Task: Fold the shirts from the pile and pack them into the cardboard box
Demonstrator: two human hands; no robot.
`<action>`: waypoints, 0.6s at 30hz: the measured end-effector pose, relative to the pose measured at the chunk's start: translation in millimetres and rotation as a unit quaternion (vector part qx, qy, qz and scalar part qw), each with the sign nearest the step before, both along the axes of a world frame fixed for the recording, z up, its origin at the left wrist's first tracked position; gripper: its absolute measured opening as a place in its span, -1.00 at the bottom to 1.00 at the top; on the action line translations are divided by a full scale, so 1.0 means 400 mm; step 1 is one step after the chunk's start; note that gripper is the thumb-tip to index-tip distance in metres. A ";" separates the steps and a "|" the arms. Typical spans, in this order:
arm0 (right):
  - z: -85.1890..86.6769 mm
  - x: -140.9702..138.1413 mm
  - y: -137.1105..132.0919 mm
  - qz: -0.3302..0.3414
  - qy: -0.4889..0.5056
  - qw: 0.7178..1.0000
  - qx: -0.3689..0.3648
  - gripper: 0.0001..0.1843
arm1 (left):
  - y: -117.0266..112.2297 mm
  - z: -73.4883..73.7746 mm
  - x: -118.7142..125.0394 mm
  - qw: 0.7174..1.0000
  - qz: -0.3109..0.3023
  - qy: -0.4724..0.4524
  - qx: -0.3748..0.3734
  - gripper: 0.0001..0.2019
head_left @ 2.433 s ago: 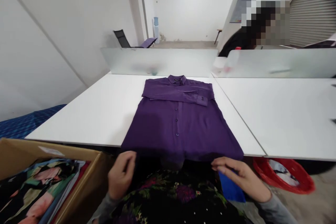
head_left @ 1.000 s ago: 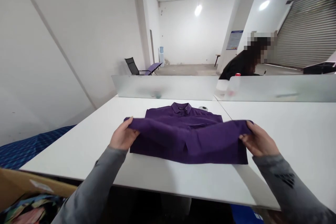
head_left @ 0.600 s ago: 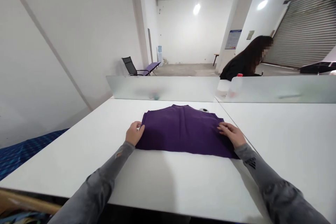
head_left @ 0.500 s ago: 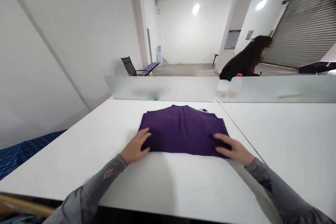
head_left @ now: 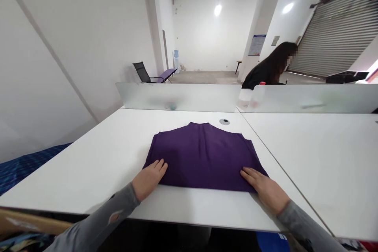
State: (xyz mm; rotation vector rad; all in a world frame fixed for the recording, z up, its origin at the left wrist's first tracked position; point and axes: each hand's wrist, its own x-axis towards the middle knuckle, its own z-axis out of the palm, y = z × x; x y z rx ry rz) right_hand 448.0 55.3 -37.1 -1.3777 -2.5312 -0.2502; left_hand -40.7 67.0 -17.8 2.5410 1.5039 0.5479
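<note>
A purple shirt [head_left: 203,153], folded in half with its plain side up, lies on the white table [head_left: 103,153] in front of me. My left hand [head_left: 149,178] rests flat at the shirt's near left corner, fingers stretched out onto the cloth. At the near right corner my right hand [head_left: 264,189] lies flat too, its fingers on the fabric's edge. Both hands are open and hold nothing. Grey sleeves cover both forearms.
A second white table [head_left: 321,153] adjoins on the right. Frosted dividers [head_left: 180,97] stand along the far edge, with a round cable hole [head_left: 224,121] before them. A person in black [head_left: 267,71] sits beyond. A cardboard box edge [head_left: 26,224] shows at lower left.
I lifted the shirt's bottom hem and folded it up over the collar half. My hands then slid back along the cloth to its near corners, and the shirt lies nearer the table's front edge.
</note>
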 end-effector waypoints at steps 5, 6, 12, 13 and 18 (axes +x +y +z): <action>0.064 0.004 -0.115 0.037 0.020 0.993 -0.113 -0.34 | -0.110 0.047 -0.013 0.999 -0.027 0.004 -0.044 -0.49; 0.092 -0.020 -0.103 0.053 0.031 0.988 -0.144 -0.37 | -0.101 0.074 0.017 0.998 -0.054 0.017 -0.041 -0.45; 0.169 -0.285 0.108 -0.067 0.063 0.994 -0.053 -0.42 | 0.078 0.138 0.307 0.991 -0.082 0.040 0.098 -0.57; 0.156 -0.317 0.141 -0.080 0.048 0.994 -0.050 -0.39 | 0.112 0.121 0.331 0.992 -0.050 0.047 0.110 -0.54; 0.072 -0.350 0.218 -0.074 0.004 0.992 -0.098 -0.36 | 0.222 0.007 0.273 0.992 0.090 0.074 0.042 -0.43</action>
